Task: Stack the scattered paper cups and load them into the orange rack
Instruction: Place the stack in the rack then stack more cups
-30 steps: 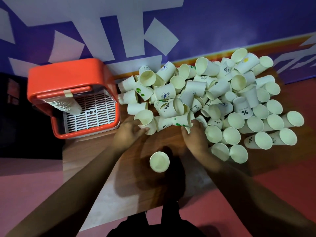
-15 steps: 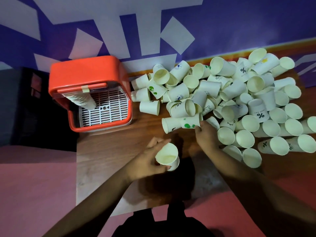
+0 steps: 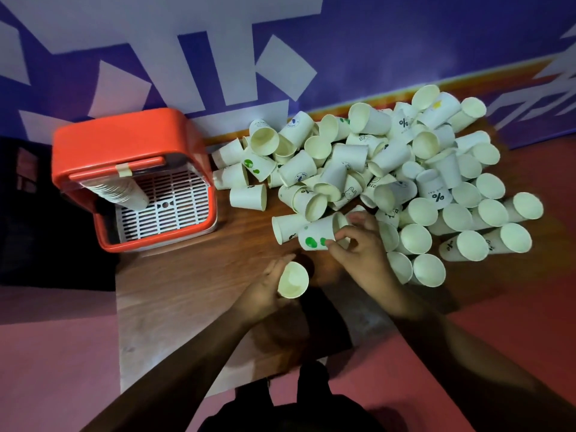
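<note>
Wooden table (image 3: 187, 291): your left hand (image 3: 265, 294) grips a cup (image 3: 293, 279); your right hand (image 3: 358, 244) pinches a green-dotted cup (image 3: 318, 235) off the pile (image 3: 389, 169) at two o'clock; orange rack (image 3: 131, 141) at ten.

We count one orange rack (image 3: 134, 141); one nested stack of cups (image 3: 118, 191) inside it; one wooden counter (image 3: 193, 291); two hands, each holding one paper cup; loose cups in the pile (image 3: 389, 182) are too many to count exactly.

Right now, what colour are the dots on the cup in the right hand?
Green, on the cup, head view.
</note>
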`<state>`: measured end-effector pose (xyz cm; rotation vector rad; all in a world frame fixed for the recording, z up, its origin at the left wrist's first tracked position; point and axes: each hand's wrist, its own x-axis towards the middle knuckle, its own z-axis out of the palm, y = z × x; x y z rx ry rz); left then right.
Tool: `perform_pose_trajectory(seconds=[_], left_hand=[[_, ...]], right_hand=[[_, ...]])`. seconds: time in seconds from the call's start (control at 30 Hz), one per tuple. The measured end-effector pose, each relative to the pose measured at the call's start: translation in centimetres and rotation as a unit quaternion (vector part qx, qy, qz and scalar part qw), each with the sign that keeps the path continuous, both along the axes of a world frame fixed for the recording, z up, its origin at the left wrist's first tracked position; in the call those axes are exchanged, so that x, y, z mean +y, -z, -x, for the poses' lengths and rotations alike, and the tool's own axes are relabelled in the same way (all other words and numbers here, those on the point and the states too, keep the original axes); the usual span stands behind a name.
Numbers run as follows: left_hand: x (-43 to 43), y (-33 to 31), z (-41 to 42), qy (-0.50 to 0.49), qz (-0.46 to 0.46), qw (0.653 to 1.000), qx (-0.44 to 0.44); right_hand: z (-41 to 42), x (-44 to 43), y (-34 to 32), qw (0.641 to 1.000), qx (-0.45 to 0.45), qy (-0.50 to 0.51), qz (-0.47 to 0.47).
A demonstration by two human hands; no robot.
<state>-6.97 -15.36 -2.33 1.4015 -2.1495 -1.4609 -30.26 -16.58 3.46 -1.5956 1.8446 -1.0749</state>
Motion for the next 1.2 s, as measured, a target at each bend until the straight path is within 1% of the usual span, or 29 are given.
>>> perform_pose_trajectory(seconds=[0.07, 0.13, 0.2, 0.27, 0.33, 0.37, 0.43, 0.5, 0.6, 0.67, 0.73, 0.8, 0.87, 0.93, 0.97, 1.03, 1.13, 1.2], left_hand=[[0.0, 0.4, -0.6, -0.006, -0.026, 1.000, 0.015], [-0.4, 0.9, -1.9, -0.003, -0.025, 1.000, 0.001], [-1.1, 1.0, -3.3, -0.012, 0.002, 0.999, -0.033], [-2.3, 0.2, -4.2, -0.045, 0.029, 0.995, -0.080], [-3.9, -0.4, -4.5, -0.080, 0.040, 0.990, -0.112], [-4.7, -0.8, -4.4, -0.095, 0.044, 0.987, -0.123], [-6.6, -1.8, -3.8, -0.106, 0.058, 0.984, -0.134], [-8.2, -2.5, -2.8, -0.086, 0.067, 0.986, -0.130], [-9.9, -2.6, -1.0, -0.051, 0.074, 0.987, -0.133], [-10.4, -2.2, 0.1, -0.023, 0.094, 0.986, -0.135], [-10.7, -1.5, 1.1, 0.018, 0.104, 0.983, -0.151], [-10.8, -0.7, 1.6, 0.053, 0.112, 0.975, -0.184], [-10.9, 0.3, 2.0, 0.079, 0.123, 0.962, -0.231], [-10.8, 0.9, 2.4, 0.094, 0.133, 0.953, -0.255], [-10.6, 1.2, 2.6, 0.098, 0.141, 0.951, -0.258], [-10.3, 1.4, 3.0, 0.100, 0.149, 0.950, -0.256], [-10.0, 1.5, 2.9, 0.087, 0.133, 0.959, -0.236], [-9.6, 1.2, 2.4, 0.064, 0.111, 0.971, -0.201]], right_hand=[[-0.3, 0.8, -0.5, 0.999, -0.035, -0.031, -0.028], [-0.9, 1.8, -1.0, 0.994, -0.033, -0.081, -0.062], [-1.6, 2.7, -1.3, 0.988, -0.021, -0.132, -0.076], [-2.5, 3.3, -1.5, 0.981, -0.001, -0.172, -0.093], [-3.7, 3.8, -1.7, 0.973, 0.015, -0.182, -0.142], [-4.2, 3.9, -1.6, 0.969, 0.035, -0.184, -0.164], [-5.3, 3.9, -0.8, 0.957, 0.115, -0.205, -0.170], [-6.1, 4.1, 0.4, 0.939, 0.200, -0.231, -0.156], [-6.9, 4.7, 2.2, 0.924, 0.269, -0.235, -0.136], [-7.0, 5.1, 2.9, 0.927, 0.274, -0.220, -0.129], [-6.3, 5.6, 2.8, 0.951, 0.215, -0.181, -0.127], [-4.7, 6.1, 2.2, 0.976, 0.168, -0.098, -0.101], [-2.2, 6.5, 1.8, 0.978, 0.185, 0.005, -0.098], [1.1, 6.9, 2.6, 0.965, 0.217, 0.085, -0.119], [2.5, 7.2, 3.1, 0.953, 0.249, 0.105, -0.133], [4.6, 7.9, 4.5, 0.926, 0.312, 0.127, -0.171], [5.7, 8.6, 5.2, 0.893, 0.356, 0.126, -0.244], [5.5, 8.7, 5.2, 0.890, 0.343, 0.139, -0.265]])
